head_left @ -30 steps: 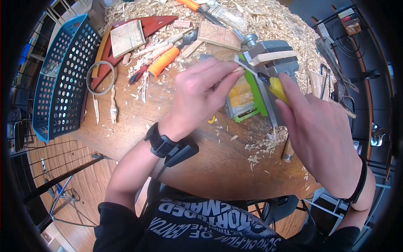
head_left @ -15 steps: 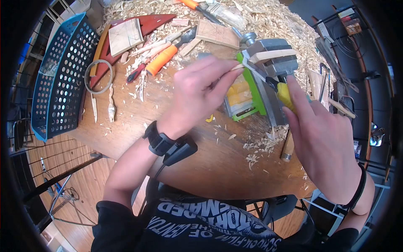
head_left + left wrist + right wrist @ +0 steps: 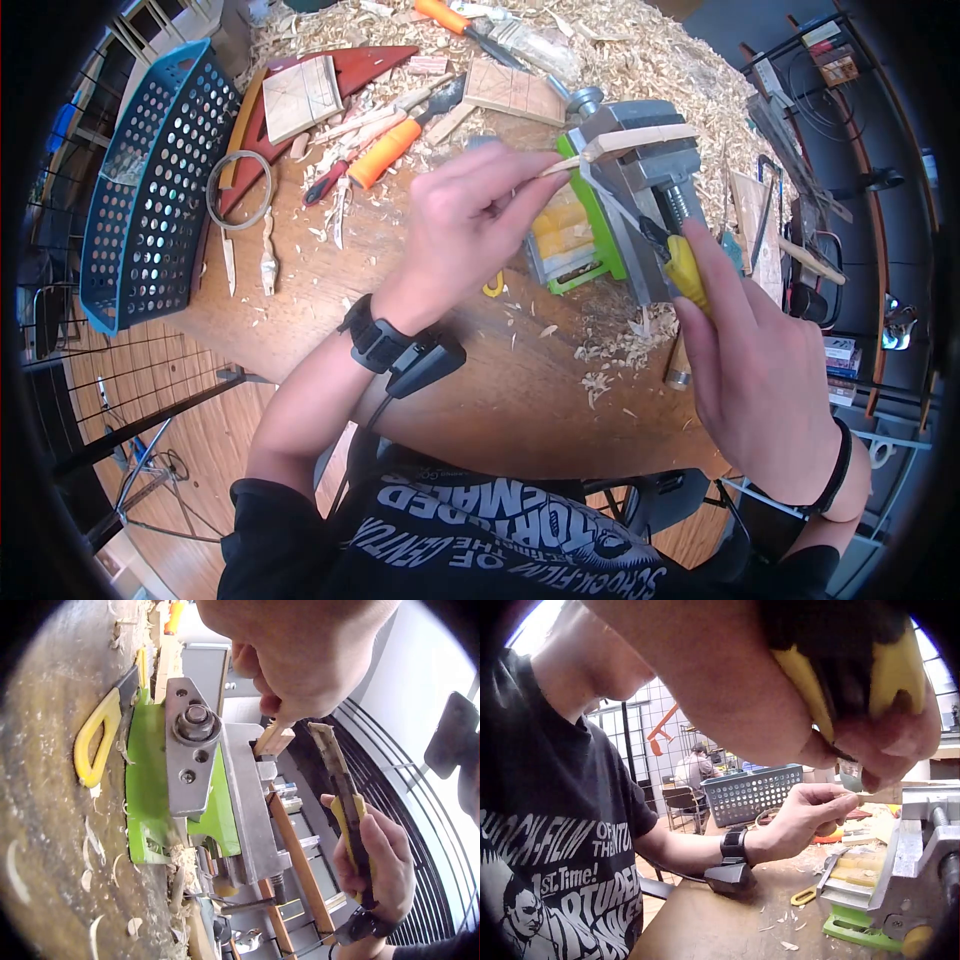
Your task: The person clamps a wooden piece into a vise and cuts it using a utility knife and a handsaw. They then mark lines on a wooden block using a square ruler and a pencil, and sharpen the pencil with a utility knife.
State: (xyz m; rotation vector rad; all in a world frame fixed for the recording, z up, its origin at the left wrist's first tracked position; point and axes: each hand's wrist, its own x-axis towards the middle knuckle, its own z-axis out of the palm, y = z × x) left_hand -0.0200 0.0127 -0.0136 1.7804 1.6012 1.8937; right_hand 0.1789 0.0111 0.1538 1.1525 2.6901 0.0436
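Observation:
My left hand (image 3: 470,215) pinches the thin, whittled end of a pale wooden stick (image 3: 640,138). The stick's thicker part extends over a grey metal vise (image 3: 191,750) with a bright green base (image 3: 146,787). In my right hand (image 3: 765,365) is a utility knife with a yellow and black handle (image 3: 684,270), gripped with the fingers wrapped round it. Its long blade (image 3: 330,750) points toward the left fingertips; in the head view the tip lies just below the stick's carved shoulder. In the right wrist view, the right hand and handle loom large and hide the blade.
Wood shavings (image 3: 640,45) cover the back of the table. An orange-handled chisel (image 3: 385,152), square wooden boards (image 3: 515,92) and a tape ring (image 3: 240,190) lie toward the left. A blue perforated basket (image 3: 150,190) stands at the left edge. Behind it sits another person (image 3: 697,769).
My right hand has drawn the knife down and to the right, toward my body, away from the stick. The left hand keeps its pinch and has barely moved.

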